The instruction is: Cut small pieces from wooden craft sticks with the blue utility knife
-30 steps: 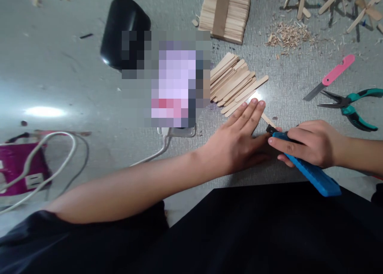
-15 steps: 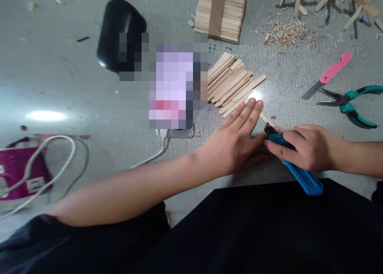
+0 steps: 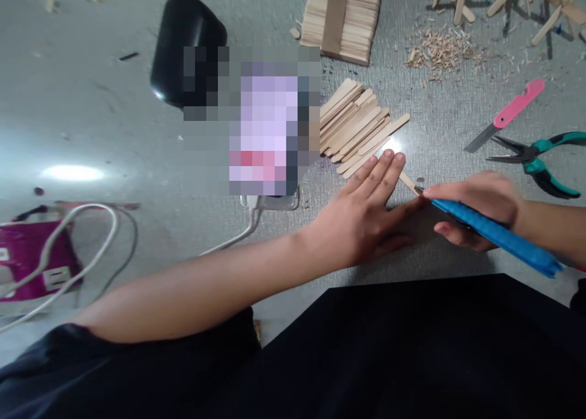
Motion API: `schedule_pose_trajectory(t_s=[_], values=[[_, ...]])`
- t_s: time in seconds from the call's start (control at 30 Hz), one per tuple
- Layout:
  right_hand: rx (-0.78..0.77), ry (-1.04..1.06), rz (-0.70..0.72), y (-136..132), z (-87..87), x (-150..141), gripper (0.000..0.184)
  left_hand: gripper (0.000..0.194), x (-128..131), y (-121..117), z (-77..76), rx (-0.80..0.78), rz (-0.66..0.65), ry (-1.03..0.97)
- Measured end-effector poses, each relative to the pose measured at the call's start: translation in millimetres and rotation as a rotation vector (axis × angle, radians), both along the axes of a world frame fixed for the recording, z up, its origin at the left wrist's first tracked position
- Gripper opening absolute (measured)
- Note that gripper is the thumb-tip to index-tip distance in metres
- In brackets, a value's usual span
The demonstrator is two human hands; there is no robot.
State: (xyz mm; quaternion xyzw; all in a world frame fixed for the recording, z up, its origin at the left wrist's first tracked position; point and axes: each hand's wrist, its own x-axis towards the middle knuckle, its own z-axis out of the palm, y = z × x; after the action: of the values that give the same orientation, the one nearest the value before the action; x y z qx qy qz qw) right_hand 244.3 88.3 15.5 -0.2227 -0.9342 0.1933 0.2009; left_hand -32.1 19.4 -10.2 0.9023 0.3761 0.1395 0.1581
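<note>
My left hand [image 3: 366, 214] lies flat on the grey floor with its fingers stretched out, pressing down a wooden stick [image 3: 407, 182] whose end pokes out past the fingertips. My right hand [image 3: 476, 208] is closed round a blue utility knife [image 3: 494, 236]. The knife's tip touches the stick just right of my left fingers. A loose pile of wooden sticks [image 3: 357, 129] lies just beyond my left hand.
A banded bundle of sticks [image 3: 341, 19] sits further back, with wood shavings [image 3: 442, 49] to its right. A pink knife [image 3: 508, 113] and green pliers [image 3: 540, 159] lie at right. A black object [image 3: 183, 40], a white cable [image 3: 82, 248] and a magenta packet [image 3: 27, 254] are at left.
My right hand has turned the blue knife flatter, its handle swinging out to the right, and the tip now rests on the stick. My left hand has stayed in place.
</note>
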Motion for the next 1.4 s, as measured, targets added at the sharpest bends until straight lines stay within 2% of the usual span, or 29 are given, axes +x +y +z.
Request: schedule_pose_trajectory(t_s=[0.1,0.23,0.4,0.53,0.77,1.0,1.23,1.4], values=[[-0.119,-0.077,-0.100,0.3,5.3,-0.1,0.027,0.085,0.0,-0.8,-0.4,0.009,0.010,0.034],[-0.105,-0.003,-0.134,2.8,10.2,-0.3,0.024,0.086,1.4,-7.4,-1.6,0.134,0.026,0.073],[-0.127,0.036,-0.205,4.8,8.4,0.3,0.020,0.079,6.4,-15.4,2.3,0.383,0.012,0.139],[-0.141,0.052,-0.232,4.8,6.1,1.2,0.020,0.063,10.8,-13.4,9.3,0.453,-0.014,0.113],[-0.046,0.030,-0.194,3.2,6.0,2.7,0.022,0.061,9.8,-10.2,8.9,0.461,-0.019,0.090],[-0.034,0.014,-0.175,2.8,7.6,1.6,0.023,0.061,7.9,-9.3,6.1,0.428,-0.035,0.052],[0.044,0.029,-0.120,2.5,13.6,-9.2,0.013,0.060,9.9,-10.1,6.7,0.429,-0.033,0.054],[0.063,0.016,-0.143,1.9,16.6,-18.0,0.011,0.061,10.1,-13.0,6.9,0.404,-0.025,0.052]])
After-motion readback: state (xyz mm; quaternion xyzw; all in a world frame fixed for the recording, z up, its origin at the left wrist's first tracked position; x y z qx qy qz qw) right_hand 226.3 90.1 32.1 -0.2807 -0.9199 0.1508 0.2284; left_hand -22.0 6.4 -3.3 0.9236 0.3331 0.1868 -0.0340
